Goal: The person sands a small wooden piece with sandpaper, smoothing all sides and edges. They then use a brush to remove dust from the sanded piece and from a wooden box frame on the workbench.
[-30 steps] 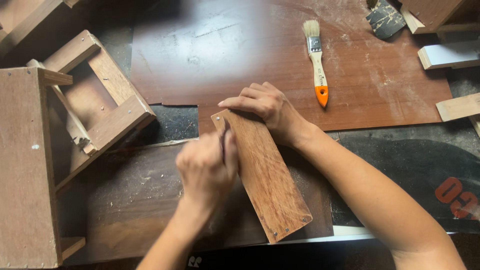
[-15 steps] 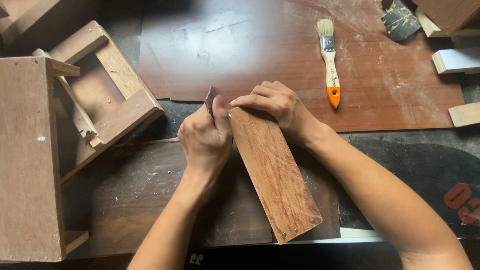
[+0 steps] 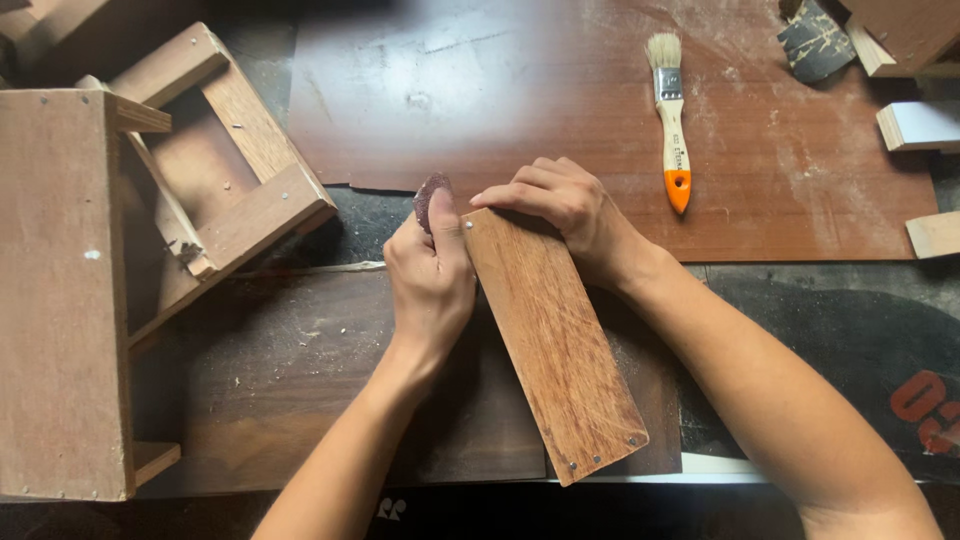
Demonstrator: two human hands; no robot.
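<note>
The step in hand looks like sanding the long left edge of a board (image 3: 553, 340). The board lies flat on the counter (image 3: 300, 400), slanting from its far end near the middle of the scene down to its near-right end at the counter's front edge; small nails or screws show at its corners.

The left hand (image 3: 432, 275) is closed around a folded scrap of sandpaper (image 3: 431, 198), reddish-brown and rounded, which sticks out above the fist and sits just beside the board's far-left corner. The right hand (image 3: 560, 200) is spread over the far end of the board, fingertips curled onto its top edge, pressing it down. The two hands are close together, with only the board's corner between them.

On the left stands a boxlike wooden frame (image 3: 150, 250), unfinished. Farther off, on a dusty brown sheet (image 3: 480, 100), lies a brush (image 3: 670, 120) with an orange handle tip, well apart from the hands. Wood offcuts (image 3: 925, 125) sit at the far right.

As a judgement, the next stroke calls for firm downward pressure from the right hand so the board does not slide, and for keeping the paper flush against the edge along its length.
</note>
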